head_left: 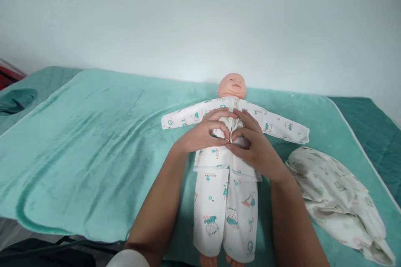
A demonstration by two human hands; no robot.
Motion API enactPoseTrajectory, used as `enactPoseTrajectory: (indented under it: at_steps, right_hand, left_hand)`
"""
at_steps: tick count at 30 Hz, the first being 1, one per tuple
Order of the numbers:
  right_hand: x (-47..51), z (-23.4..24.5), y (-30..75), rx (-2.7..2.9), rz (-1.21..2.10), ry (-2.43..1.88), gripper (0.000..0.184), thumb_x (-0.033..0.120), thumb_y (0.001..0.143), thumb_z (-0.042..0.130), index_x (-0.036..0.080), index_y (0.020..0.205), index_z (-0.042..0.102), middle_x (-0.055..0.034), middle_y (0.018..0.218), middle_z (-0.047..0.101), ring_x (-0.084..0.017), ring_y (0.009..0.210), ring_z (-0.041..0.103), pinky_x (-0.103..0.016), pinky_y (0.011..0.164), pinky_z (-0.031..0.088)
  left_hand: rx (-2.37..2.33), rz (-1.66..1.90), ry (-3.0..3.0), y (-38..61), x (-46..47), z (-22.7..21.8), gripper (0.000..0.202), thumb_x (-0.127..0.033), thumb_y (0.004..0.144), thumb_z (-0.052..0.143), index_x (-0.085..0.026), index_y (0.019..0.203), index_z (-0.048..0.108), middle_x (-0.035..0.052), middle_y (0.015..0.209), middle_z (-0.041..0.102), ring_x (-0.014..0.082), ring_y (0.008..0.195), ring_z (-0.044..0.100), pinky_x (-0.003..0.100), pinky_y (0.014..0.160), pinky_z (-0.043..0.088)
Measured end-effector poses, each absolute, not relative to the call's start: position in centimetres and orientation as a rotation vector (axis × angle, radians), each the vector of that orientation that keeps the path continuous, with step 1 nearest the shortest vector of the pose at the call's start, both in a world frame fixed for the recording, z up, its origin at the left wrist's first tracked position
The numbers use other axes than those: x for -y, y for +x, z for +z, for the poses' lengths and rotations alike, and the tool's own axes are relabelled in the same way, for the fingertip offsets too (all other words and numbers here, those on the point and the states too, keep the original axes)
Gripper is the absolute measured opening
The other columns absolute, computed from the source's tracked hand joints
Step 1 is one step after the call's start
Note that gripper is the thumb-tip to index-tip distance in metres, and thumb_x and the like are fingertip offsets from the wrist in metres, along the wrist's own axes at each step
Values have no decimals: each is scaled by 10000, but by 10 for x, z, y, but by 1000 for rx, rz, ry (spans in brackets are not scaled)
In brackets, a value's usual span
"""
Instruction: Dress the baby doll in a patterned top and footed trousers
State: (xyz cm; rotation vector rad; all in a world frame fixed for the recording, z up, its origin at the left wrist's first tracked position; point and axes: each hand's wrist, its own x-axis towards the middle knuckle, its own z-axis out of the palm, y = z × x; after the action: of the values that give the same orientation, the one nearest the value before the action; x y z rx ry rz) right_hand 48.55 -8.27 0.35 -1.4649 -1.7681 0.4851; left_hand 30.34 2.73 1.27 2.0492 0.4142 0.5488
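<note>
A baby doll (233, 85) lies on its back, dressed in a white printed jacket (213, 156) and matching trousers (209, 204). Both of its sleeves are stretched out sideways. Over the doll's chest, my left hand (209, 129) and my right hand (252, 139) meet at the jacket's front opening. The fingertips of each hand pinch an edge of the jacket front, close together. One pale button (231, 119) shows just above the pinched spot. What lies right between the fingertips is partly hidden by the fingers.
A teal plush blanket (87, 154) covers the bed under the doll. Crumpled white printed cloth (338, 200) lies to the right of the doll. A darker green quilted cover (363, 125) shows at the right edge, and a pale wall (188, 21) rises behind.
</note>
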Motion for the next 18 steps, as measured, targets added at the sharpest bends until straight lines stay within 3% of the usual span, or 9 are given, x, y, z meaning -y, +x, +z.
enactPoseTrajectory:
  at_steps: [5,8,11,14,18]
  right_hand:
    - [84,7,490,1679,640,-1396,110,294,839,724,248,798,633,15,1594,394,-295,1544,192,-577,1234,222]
    - [82,1,504,1246,776,-1212,159,322,805,739,234,772,611,-33,1453,570,-308,1412,447,-553,1160,364]
    - [78,-13,527,576,606,-1092,197,361,800,697,208,776,576,-51,1245,688,-245,1125,645,-464,1008,508]
    - [71,-27,544,282,359,-1169,180,294,751,707,197,835,581,-30,1087,701,-177,985,660,-384,972,519]
    - [65,-35,536,530,265,-1425,331,293,767,692,194,1077,631,-49,1149,674,-202,1108,630,-437,1064,455]
  left_hand:
    - [-398,581,1908,302,-30,8,89,-301,793,780,-238,760,728,16,1468,553,275,1502,320,478,1208,323]
    - [-423,786,1582,296,-38,-1,196,-359,759,809,-205,724,694,67,1403,611,309,1384,493,471,1109,443]
    - [-533,1177,1143,288,-52,-12,312,-458,741,807,-195,751,639,78,1381,625,289,1257,606,425,1023,518]
    - [-708,1457,889,282,-64,-22,319,-483,766,766,-215,841,609,68,1356,629,239,1191,639,368,960,547]
    - [-943,1497,1123,291,-64,-28,195,-413,863,660,-230,914,618,50,1271,647,193,1150,632,336,950,523]
